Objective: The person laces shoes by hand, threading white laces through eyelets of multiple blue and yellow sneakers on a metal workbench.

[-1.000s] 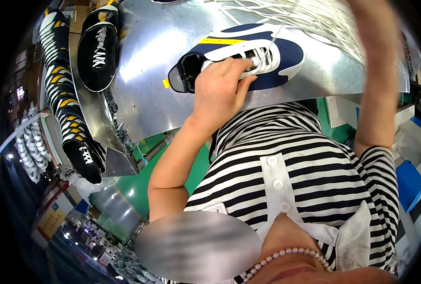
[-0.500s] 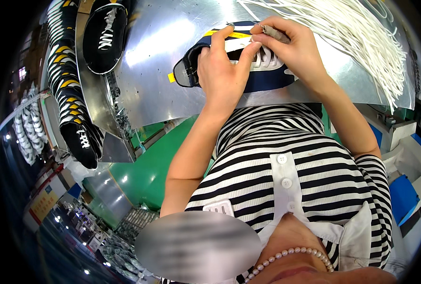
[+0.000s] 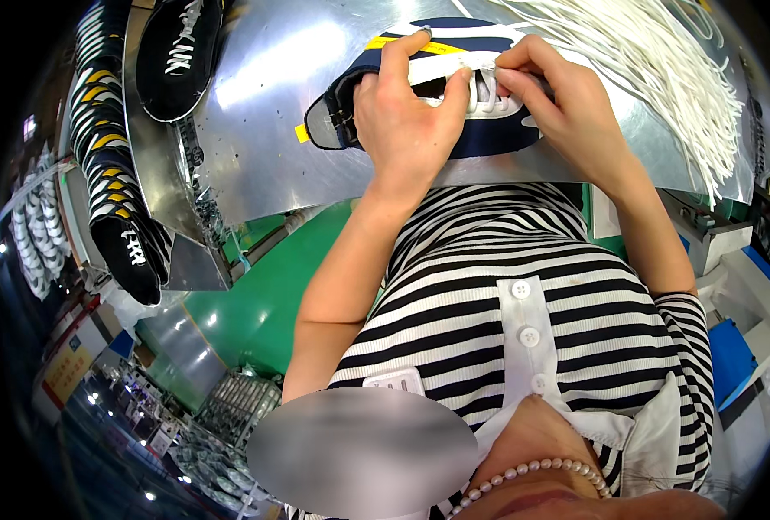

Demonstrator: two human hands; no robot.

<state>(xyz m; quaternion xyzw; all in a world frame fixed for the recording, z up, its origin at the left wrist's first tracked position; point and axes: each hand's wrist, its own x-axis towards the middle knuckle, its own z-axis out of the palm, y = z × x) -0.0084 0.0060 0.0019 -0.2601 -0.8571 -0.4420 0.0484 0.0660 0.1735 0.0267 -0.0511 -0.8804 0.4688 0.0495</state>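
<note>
Navy shoe lies on its side on the metal bench, near its front edge; left hand closed over the shoe's opening; right hand pinching a white lace at the eyelets; loose laces piled just right.

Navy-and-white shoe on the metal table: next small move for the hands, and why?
Probably the right hand pulls its white lace through the eyelet: it pinches at the lacing row while the left hand steadies the navy-and-white shoe on the metal table.
</note>
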